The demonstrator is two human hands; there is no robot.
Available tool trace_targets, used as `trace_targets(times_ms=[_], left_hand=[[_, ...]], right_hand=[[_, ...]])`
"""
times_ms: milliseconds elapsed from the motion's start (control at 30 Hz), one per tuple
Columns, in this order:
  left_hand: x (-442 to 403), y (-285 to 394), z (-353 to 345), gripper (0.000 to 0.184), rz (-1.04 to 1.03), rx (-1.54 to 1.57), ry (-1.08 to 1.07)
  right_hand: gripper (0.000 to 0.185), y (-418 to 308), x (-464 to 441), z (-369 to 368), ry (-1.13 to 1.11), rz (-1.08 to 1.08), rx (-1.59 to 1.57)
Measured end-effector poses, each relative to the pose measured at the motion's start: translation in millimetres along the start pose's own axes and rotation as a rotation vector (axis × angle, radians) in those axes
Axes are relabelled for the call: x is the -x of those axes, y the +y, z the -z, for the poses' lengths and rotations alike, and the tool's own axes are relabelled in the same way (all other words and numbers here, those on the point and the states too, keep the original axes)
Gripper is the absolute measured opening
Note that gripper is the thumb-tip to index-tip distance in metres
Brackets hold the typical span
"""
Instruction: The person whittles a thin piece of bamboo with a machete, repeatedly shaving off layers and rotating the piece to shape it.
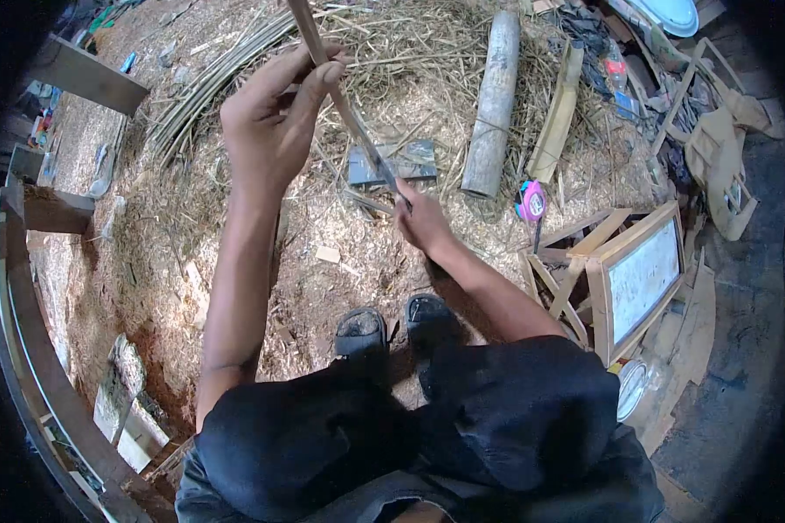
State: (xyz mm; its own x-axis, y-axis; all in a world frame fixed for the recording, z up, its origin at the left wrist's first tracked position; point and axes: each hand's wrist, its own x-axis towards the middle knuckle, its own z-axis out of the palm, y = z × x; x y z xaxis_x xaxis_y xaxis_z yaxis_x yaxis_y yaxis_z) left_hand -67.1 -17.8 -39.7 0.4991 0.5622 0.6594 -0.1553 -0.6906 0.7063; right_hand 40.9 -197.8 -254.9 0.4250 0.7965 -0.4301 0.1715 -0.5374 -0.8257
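A long, thin bamboo strip [349, 113] slants down from the top edge toward my knees. My left hand [270, 122] is closed around its upper part, thumb pressed against the strip. Lower down, my right hand [425, 220] is closed on a dark, narrow tool that looks like a knife [385, 172], its blade lying along the strip's lower end. The fingers hide the handle. Behind the strip, a dark grey rectangular block [417, 160] rests on the ground.
A thick bamboo pole [494, 105] and a split bamboo piece [556, 113] lie ahead on shavings. At right are a pink tape measure [530, 201] and a wooden frame [596, 296]. Thin strips [209, 96] are bundled upper left. A curved wooden piece [52, 366] borders the left.
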Motion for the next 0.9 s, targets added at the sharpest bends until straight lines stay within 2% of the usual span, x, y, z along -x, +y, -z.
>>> trace_targets(times_ms=[33, 67, 133, 167, 300, 400, 500, 533, 567, 600, 667, 700, 800, 833, 867, 900], left_hand=[[3.6, -5.9, 1.5, 0.022, 0.014, 0.025, -0.012], [9.3, -14.3, 3.2, 0.022, 0.016, 0.022, -0.012], [19.9, -29.4, 3.4, 0.023, 0.187, 0.109, -0.177], [26.8, -33.8, 2.0, 0.024, 0.263, 0.171, -0.223], [41.7, -43.6, -6.2, 0.022, 0.275, 0.11, -0.271], [59.0, -67.2, -14.7, 0.023, 0.183, 0.03, -0.324], [58.7, -76.8, -12.4, 0.022, 0.183, 0.067, -0.284], [61.7, -73.7, -9.9, 0.022, 0.218, 0.065, -0.296], [65.6, -70.2, -10.7, 0.021, 0.283, 0.092, -0.215], [59.2, -64.7, -7.6, 0.02, 0.189, 0.034, -0.189], [52.3, -64.0, -1.3, 0.02, 0.173, 0.116, -0.155], [50.5, -60.3, -0.3, 0.02, 0.174, 0.113, -0.15], [55.3, -60.4, -4.4, 0.017, 0.178, 0.047, -0.207], [64.6, -71.0, -9.4, 0.016, 0.219, 0.093, -0.19], [71.6, -82.3, -12.5, 0.015, 0.255, 0.139, -0.173], [68.9, -78.4, -12.4, 0.016, 0.259, 0.131, -0.161]], right_hand=[[0.038, -11.3, 6.4, 1.6, 0.085, 0.094, 0.127], [0.038, -10.3, 7.5, 0.8, 0.081, 0.095, 0.126], [0.044, -5.5, 6.3, 2.5, 0.125, 0.117, 0.321], [0.049, 1.2, 2.4, 3.2, 0.134, 0.215, 0.37], [0.051, -21.6, 17.4, 5.0, 0.138, 0.308, 0.129], [0.055, 4.0, 17.9, -11.3, 0.117, 0.307, 0.262], [0.058, -11.3, 21.5, -4.7, 0.052, 0.209, 0.209], [0.06, -14.9, 26.1, -7.2, 0.01, 0.145, 0.172], [0.056, -18.2, 24.0, -9.5, 0.004, 0.079, 0.086], [0.056, -23.9, 23.9, -5.8, 0.004, 0.078, 0.086], [0.053, -31.9, 25.0, 3.1, 0.081, 0.221, 0.145], [0.054, -26.5, 20.5, 1.3, 0.216, 0.409, 0.172], [0.052, -9.3, 15.8, 3.6, 0.187, 0.31, 0.212], [0.049, 5.4, 10.6, 0.9, 0.24, 0.448, 0.237], [0.049, 19.1, 2.2, -1.1, 0.244, 0.448, 0.237], [0.048, 12.9, -5.3, 1.7, 0.163, 0.282, 0.066]])
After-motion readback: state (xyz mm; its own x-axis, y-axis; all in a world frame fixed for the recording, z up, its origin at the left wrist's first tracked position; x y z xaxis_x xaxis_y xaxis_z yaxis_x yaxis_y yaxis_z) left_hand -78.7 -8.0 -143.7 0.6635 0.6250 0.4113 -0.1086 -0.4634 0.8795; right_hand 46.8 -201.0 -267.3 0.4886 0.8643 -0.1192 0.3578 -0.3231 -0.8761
